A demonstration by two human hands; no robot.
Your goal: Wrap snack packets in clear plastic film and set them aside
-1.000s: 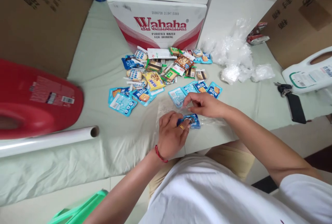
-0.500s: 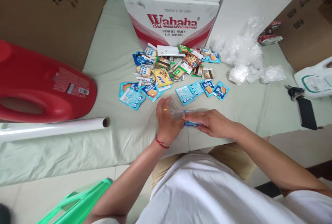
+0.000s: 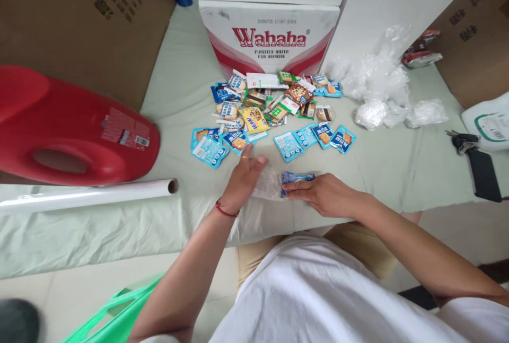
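A clear plastic bag (image 3: pixel 268 184) lies on the cloth with a blue snack packet (image 3: pixel 297 176) in its right end. My right hand (image 3: pixel 328 194) grips that end, its fingers over the packet and partly hiding it. At the bag's left end is my left hand (image 3: pixel 242 176), its fingers stretched out and thumb apart; it rests beside or lightly on the plastic. Just beyond my hands lie light-blue snack packets (image 3: pixel 288 146) in two groups. Behind them is a pile of mixed wrapped biscuits and cakes (image 3: pixel 254 119).
A Wahaha carton (image 3: pixel 270 41) stands behind the pile. Crumpled clear bags (image 3: pixel 376 88) are heaped to its right. On the left are a red jug (image 3: pixel 79 125) and a white roll (image 3: pixel 87 196). Keys with a black case (image 3: pixel 483 173) and a white bottle (image 3: pixel 489 120) are on the right.
My left hand has moved left and come off the blue packet, its fingers spreading. The clear bag now lies flatter and more exposed between my hands. My right hand stays on the packet.
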